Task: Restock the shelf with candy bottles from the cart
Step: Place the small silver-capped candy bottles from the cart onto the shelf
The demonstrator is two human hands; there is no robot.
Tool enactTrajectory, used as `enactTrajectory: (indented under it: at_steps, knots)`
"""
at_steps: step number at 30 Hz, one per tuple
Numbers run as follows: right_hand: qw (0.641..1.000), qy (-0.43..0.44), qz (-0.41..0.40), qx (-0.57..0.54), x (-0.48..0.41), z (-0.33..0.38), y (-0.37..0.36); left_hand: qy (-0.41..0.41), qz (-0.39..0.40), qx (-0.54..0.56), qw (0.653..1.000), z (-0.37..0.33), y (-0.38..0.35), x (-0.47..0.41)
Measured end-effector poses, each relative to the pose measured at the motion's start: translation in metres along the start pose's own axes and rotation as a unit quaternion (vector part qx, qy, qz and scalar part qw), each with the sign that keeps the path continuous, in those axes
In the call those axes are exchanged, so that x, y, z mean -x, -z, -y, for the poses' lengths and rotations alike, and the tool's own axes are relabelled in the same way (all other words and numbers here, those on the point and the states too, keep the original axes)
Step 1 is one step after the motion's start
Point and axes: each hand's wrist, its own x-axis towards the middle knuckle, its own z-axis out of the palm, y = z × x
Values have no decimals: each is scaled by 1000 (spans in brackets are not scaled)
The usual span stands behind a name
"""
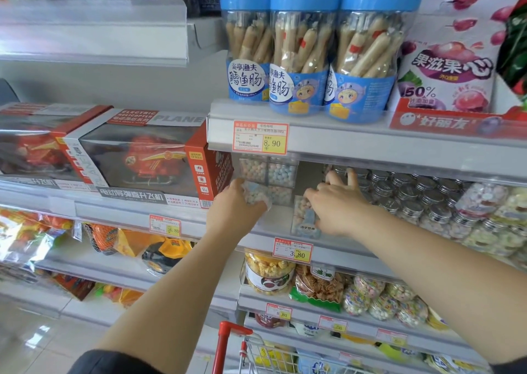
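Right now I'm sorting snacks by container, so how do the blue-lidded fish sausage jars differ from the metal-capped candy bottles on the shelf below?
The fish sausage jars are tall, with blue plastic lids; the metal-capped candy bottles are much shorter, with silver ribbed caps. The jars hold long pale sticks; the bottles hold small pastel candies. Three jars form one front row; the bottles are packed many rows deep. Both are clear and stand upright.

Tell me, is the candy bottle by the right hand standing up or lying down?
Standing up. The candy bottle sits upright at the shelf's front edge, label facing out, with the right hand against its side.
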Motion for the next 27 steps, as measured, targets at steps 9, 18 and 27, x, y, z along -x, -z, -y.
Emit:
enactTrajectory:
  at_steps: [9,18,27]
  knots:
    - [956,56,-94,-273,9,7,10,77,95,513,850,13,5,24]
    - [798,91,32,-595,-2,15,22,164,237,712,641,8,7,37]
    - [838,54,-47,-540,-8,18,21,205,251,669,669,3,3,36]
